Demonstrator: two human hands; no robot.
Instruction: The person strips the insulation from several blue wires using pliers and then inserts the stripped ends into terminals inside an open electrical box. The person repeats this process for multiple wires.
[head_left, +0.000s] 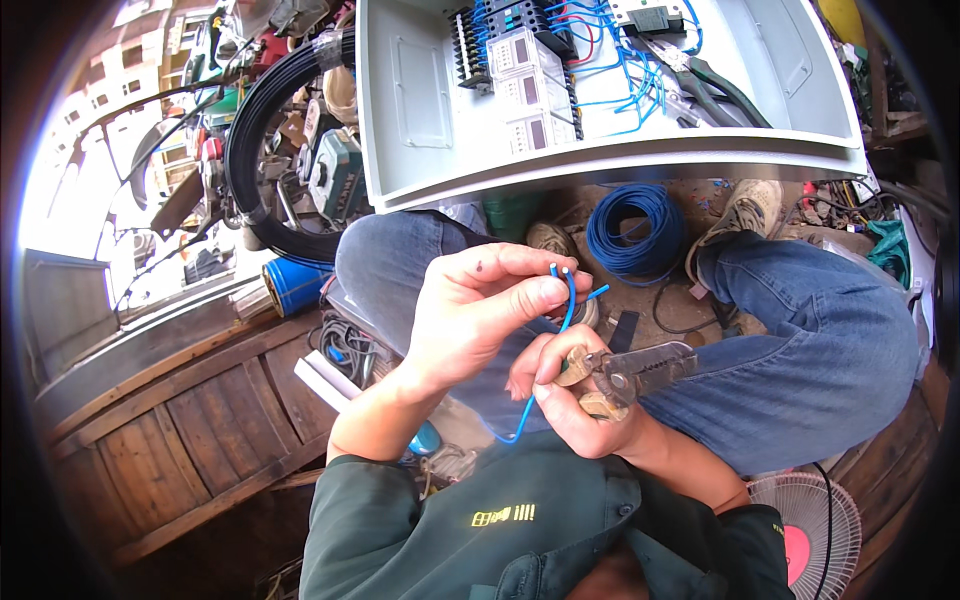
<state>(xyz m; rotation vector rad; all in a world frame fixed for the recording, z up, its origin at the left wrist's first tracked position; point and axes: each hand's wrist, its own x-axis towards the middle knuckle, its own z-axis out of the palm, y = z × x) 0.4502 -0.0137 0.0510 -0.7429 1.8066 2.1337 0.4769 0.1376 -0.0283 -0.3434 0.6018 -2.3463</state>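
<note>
My left hand (pixel 478 305) pinches a thin blue wire (pixel 572 298) between thumb and forefinger. Pale tips of the wire show just past the fingertips, and another blue end sticks out to the right. The wire loops down below my hands toward my lap. My right hand (pixel 585 420) is closed round the worn yellowish handles of a wire stripper (pixel 652 370). Its dark, notched jaws point right, apart from the wire ends. Part of the wire's run is hidden behind my right hand's fingers.
Ahead stands a grey metal electrical box (pixel 420 165) with wired components and pliers (pixel 712 90) inside. A blue wire coil (pixel 637 232) lies on the floor between my feet. At left are a black cable coil (pixel 240 150) and wooden panelling (pixel 190 430); a fan (pixel 815 530) sits lower right.
</note>
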